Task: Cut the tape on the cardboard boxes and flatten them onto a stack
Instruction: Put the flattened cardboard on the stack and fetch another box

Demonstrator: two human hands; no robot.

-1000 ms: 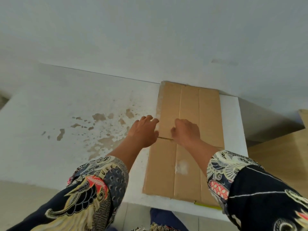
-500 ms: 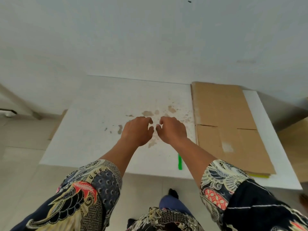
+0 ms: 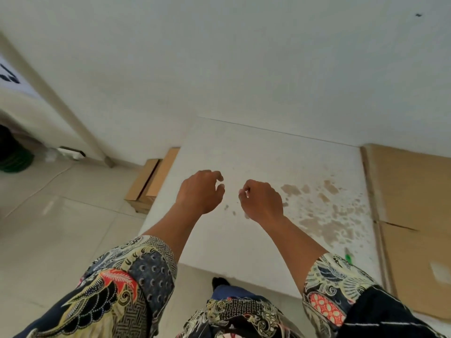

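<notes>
1. Two bare hands hang over the white table (image 3: 256,154), and neither one holds anything. The left hand (image 3: 199,192) has its fingers loosely curled and released; the right hand (image 3: 262,202) is the same, half curled and empty.
2. Both hands are above the left half of the table, close to each other but not touching. I cannot tell if they touch the table surface.
3. At the right side of the table lies the flattened cardboard (image 3: 412,203), flat on the top, with its far edge close to the wall (image 3: 219,57). A fold line or cut crosses it about in the middle. It is well apart from both hands.
4. Between the hands and the cardboard, the table surface has many brown stains (image 3: 324,211) where the white coating looks worn.
5. Near the front edge of the table, just beside the right sleeve (image 3: 341,289), a small green object (image 3: 348,258) lies; it is partly hidden and I cannot tell what it is.
6. On the floor at the left side of the table stands a cardboard box (image 3: 146,184), against the table's side, not yet flattened. Its top looks a little open.
7. Farther left of the table, a slanted pale post (image 3: 61,103) meets the floor (image 3: 48,228), and a dark green round thing (image 3: 12,154) is at the frame edge.
8. Nothing stands between the hands and the box on the floor, only the table's left edge.
</notes>
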